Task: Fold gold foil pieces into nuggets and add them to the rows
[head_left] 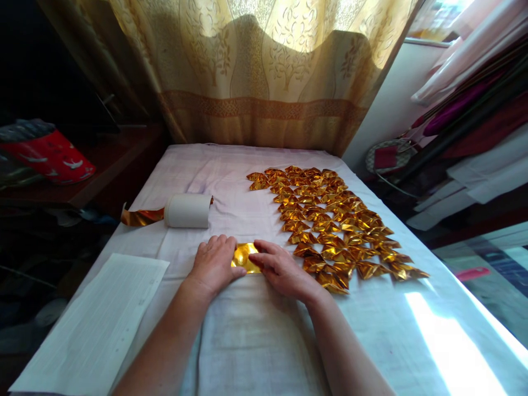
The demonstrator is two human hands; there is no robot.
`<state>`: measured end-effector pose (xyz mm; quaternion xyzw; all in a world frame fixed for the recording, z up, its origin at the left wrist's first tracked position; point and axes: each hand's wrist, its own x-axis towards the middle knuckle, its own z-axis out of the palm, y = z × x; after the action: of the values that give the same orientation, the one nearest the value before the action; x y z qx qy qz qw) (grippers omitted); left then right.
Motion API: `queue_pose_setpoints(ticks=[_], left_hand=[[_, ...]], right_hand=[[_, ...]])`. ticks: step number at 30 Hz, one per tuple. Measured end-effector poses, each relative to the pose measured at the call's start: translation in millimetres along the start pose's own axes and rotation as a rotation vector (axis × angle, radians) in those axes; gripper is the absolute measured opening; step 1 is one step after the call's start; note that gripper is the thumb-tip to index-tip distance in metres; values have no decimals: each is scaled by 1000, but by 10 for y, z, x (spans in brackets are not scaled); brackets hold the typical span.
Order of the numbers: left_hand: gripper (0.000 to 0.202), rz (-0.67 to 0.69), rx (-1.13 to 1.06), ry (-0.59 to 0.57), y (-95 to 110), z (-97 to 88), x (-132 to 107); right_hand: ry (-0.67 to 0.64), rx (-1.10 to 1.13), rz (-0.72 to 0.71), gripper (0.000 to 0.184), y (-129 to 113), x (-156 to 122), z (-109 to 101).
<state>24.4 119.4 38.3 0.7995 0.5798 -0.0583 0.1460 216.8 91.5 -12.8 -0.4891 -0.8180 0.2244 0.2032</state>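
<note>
A small rectangle of shiny gold foil paper lies on the cloth-covered table between my two hands. My left hand grips its left end, thumb along the near edge and fingers over the far side. At the right end, the fingers of my right hand are closed on the foil; the fingertips are partly hidden. To the right, several rows of folded gold foil pieces cover the cloth, the closest ones just beyond my right wrist. A white roll lies on its side further back left, with a strip of foil sticking out of it.
A white paper sheet lies at the table's left front. Behind the table hangs a gold curtain. On a dark cabinet at left stands a red container. Clothes hang at right. Sunlight falls on the right front of the white cloth.
</note>
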Motion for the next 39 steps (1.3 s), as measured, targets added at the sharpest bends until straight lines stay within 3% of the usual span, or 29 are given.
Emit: queue_pose_setpoints(ticks=[12,21,29,34,39], left_hand=[[31,38,-60,-140,-287,-83,-21],[35,39,-53,-151,-280,-106,-16],[39,37,-31,-140,-297,-80,0],[39,25,-16,-142,-298,-73,10],[35,21,-33,-130,-293,-63,-2]], right_hand=[[-25,5,13,41,-5,4,-17],[-84,-107,46,37,-261,-3,-136],[181,-240,210,48,-494,286,326],[102,-254,259,50,-470,501,489],[45,-267,312,57,-452,456,509]])
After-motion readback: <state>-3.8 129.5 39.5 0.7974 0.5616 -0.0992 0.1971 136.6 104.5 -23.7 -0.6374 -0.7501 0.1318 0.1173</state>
